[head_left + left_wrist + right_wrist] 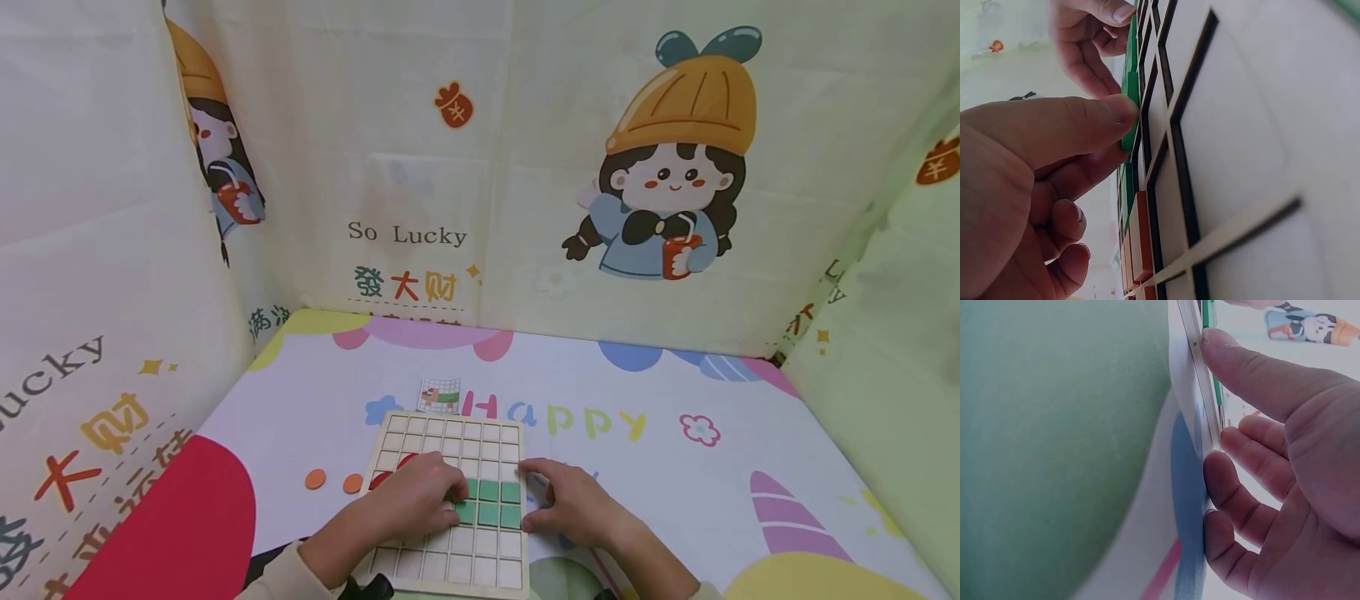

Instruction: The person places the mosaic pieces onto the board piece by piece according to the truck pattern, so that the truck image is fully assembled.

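Observation:
A wooden grid board (450,567) lies on the table, with several green square tiles (488,514) in its middle rows and red pieces (381,479) at its left. My left hand (420,492) is over the board's middle, pinching a green tile (1130,87) between thumb and finger. Orange tiles (1141,234) lie in cells beside it in the left wrist view. At the board's right edge, my right hand (577,504) touches the rim with thumb and fingertips, its fingers loosely bent. In the right wrist view the thumb (1241,365) rests against that wooden edge.
Two orange discs (315,479) lie left of the board. A small picture card (438,396) with a gridded design lies just beyond its far edge. Printed cloth walls (525,167) stand behind and on both sides of the patterned tabletop (637,467).

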`<act>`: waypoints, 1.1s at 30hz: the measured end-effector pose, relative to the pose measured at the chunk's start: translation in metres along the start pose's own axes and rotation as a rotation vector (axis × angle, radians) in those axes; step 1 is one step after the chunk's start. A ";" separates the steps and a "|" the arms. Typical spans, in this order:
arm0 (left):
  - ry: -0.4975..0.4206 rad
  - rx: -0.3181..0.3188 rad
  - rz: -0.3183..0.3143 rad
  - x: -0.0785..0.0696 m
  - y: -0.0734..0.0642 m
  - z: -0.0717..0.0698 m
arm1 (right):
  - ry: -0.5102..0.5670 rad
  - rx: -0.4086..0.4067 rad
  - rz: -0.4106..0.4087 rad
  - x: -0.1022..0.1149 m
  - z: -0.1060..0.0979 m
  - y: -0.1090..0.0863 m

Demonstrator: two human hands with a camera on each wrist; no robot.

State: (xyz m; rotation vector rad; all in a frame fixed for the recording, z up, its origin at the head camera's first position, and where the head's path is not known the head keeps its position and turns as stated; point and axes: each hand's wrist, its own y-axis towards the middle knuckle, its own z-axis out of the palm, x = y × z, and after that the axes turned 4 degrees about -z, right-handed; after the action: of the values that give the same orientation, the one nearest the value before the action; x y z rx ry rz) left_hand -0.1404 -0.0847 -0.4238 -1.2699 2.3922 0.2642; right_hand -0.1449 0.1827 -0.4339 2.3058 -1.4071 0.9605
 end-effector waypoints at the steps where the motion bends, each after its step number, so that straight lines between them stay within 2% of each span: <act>1: 0.001 -0.002 0.003 0.000 0.000 0.000 | 0.000 0.001 0.001 0.000 0.000 0.000; 8: -0.005 0.005 -0.007 -0.001 0.001 0.001 | 0.001 0.011 0.009 0.000 0.002 0.000; 14: -0.005 -0.015 -0.004 -0.002 0.000 0.000 | 0.000 0.004 0.007 -0.001 0.002 0.001; 21: -0.035 -0.023 -0.037 0.002 -0.003 -0.004 | 0.006 0.003 0.014 -0.001 0.002 0.000; 33: -0.066 -0.107 -0.019 0.021 -0.025 -0.013 | -0.001 -0.004 0.003 -0.003 0.003 0.001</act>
State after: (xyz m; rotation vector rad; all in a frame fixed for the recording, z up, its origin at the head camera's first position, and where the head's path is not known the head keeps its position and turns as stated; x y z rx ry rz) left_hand -0.1340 -0.1194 -0.4208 -1.3093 2.3363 0.4269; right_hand -0.1453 0.1829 -0.4384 2.3017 -1.4126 0.9563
